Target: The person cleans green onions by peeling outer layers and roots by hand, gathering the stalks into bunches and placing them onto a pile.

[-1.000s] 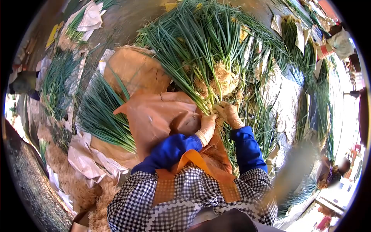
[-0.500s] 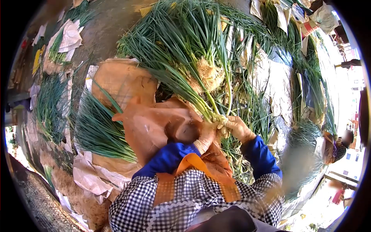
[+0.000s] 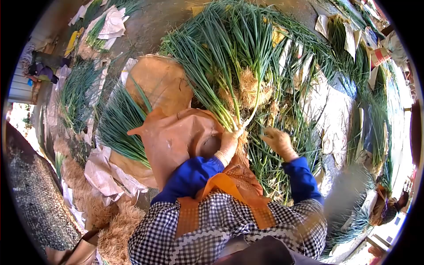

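Note:
My left hand (image 3: 229, 143) is closed round the pale lower stalks of a few green onions (image 3: 212, 104), whose leaves point up and left. To its right, my right hand (image 3: 278, 142) is apart from the stalks, its fingers bent together; what they hold, if anything, is too small to tell. Just beyond my hands lies a large heap of green onions (image 3: 234, 39) with tan roots (image 3: 254, 88). A brown apron sheet (image 3: 172, 137) covers my lap. Left of it, a bundle of green onions (image 3: 121, 128) rests on sacking.
A tan round pad (image 3: 161, 84) lies beyond the apron. Pink-white sacking (image 3: 106, 172) and a pile of trimmed roots (image 3: 117, 234) are at the lower left. Loose leaves (image 3: 274, 172) litter the right side. One person (image 3: 386, 210) is at the far right, another (image 3: 42, 64) at the far left.
My right hand has come away from the stalks and moved right, while my left hand keeps hold of them. The view has shifted, and a person has come into sight at the far left.

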Motion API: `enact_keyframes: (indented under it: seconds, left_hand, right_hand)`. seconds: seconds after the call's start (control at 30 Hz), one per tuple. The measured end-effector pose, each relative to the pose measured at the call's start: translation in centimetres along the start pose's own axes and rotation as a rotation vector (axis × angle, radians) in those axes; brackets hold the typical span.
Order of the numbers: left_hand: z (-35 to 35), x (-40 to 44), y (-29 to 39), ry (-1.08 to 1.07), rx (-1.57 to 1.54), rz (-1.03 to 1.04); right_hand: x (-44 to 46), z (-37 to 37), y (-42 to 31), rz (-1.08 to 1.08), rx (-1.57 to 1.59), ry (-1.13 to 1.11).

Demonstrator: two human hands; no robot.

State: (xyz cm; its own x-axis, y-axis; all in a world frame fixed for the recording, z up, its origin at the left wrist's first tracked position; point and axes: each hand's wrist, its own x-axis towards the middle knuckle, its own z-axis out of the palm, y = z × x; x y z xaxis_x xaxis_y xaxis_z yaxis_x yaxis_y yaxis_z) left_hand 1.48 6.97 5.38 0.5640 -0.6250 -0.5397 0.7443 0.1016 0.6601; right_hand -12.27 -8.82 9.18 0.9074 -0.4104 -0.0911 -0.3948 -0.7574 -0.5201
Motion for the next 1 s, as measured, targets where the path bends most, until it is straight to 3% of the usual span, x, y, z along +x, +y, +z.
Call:
enact_keyframes:
  seconds: [0.03,0.17,0.2,0.23,0.3,0.37,0.4,0.43,0.47,0.5,0.57,0.63,0.67,0.7,0.73,0.77,0.83,0.9,0.93,0.97,1.0]
  left_hand:
    - [0.4,-0.2,0.2,0.034,0.136,0.11]
    - [-2.7,2.3,-1.2,0.106,0.341,0.15]
    - [-3.0,2.6,-1.3,0.101,0.302,0.157]
    - [-3.4,2.7,-1.8,0.095,0.266,0.155]
    - [-4.4,3.2,-2.5,0.05,0.365,0.21]
    - [-6.3,4.4,-3.9,-0.005,0.467,0.264]
    - [-7.3,5.0,-4.5,-0.117,0.278,0.171]
    - [-4.1,2.6,-1.0,-0.017,0.197,-0.012]
    - [-0.2,-0.2,3.2,0.099,0.097,-0.185]
    - [-1.5,1.5,1.1,0.068,0.007,-0.078]
    - [-1.7,1.7,1.8,0.007,-0.093,-0.106]
    - [-2.0,1.4,1.8,-0.098,-0.196,-0.169]
    - [-1.9,1.3,1.8,-0.131,-0.241,-0.184]
    - [-1.4,1.1,2.2,-0.16,-0.287,-0.194]
    - [-1.4,1.0,2.0,-0.156,-0.291,-0.187]
    - [-2.4,0.9,1.5,-0.151,-0.277,-0.181]
    - [-2.7,1.1,1.2,-0.149,-0.242,-0.158]
    - [-3.0,1.9,1.1,-0.043,-0.237,-0.154]
    - [-3.4,2.1,0.8,-0.04,-0.219,-0.148]
    - [-3.5,1.7,0.6,-0.036,-0.2,-0.15]
    - [-3.0,1.9,0.2,0.082,-0.188,-0.12]
  right_hand:
    - [2.4,-0.8,-3.4,0.101,0.018,-0.029]
    - [6.3,5.8,-4.8,-0.211,0.162,0.275]
    - [5.9,6.7,-5.2,-0.194,-0.236,0.292]
    - [5.8,6.4,-6.1,-0.179,-0.226,0.298]
    - [6.0,6.4,-6.4,-0.164,0.029,0.234]
    - [5.2,3.6,-9.7,0.081,0.47,0.207]
    - [4.2,4.5,-10.4,0.189,1.118,-0.008]
    - [3.3,3.7,-11.7,-0.053,0.874,-0.074]
    - [2.7,2.2,-11.5,-0.117,0.97,-0.509]
    - [2.3,0.7,-10.4,-0.186,1.033,-0.945]
    - [2.7,-1.2,-8.0,0.278,0.837,-0.954]
    - [4.3,3.0,-2.7,0.535,0.808,-0.425]
    - [5.6,6.0,0.3,0.189,0.49,-0.231]
    - [7.8,5.7,-1.4,0.393,0.82,-0.216]
    - [9.3,4.4,-4.0,0.443,0.992,-0.211]
    - [11.5,9.7,-2.7,0.356,1.12,-0.09]
    - [14.2,12.8,-2.7,0.362,1.369,-0.199]
    - [14.5,13.8,-4.0,0.025,0.633,0.304]
    - [13.9,13.2,-4.9,0.519,1.326,0.185]
    - [12.9,13.1,-5.1,0.528,1.323,0.183]
    - [12.0,12.9,-5.2,0.49,1.023,0.294]
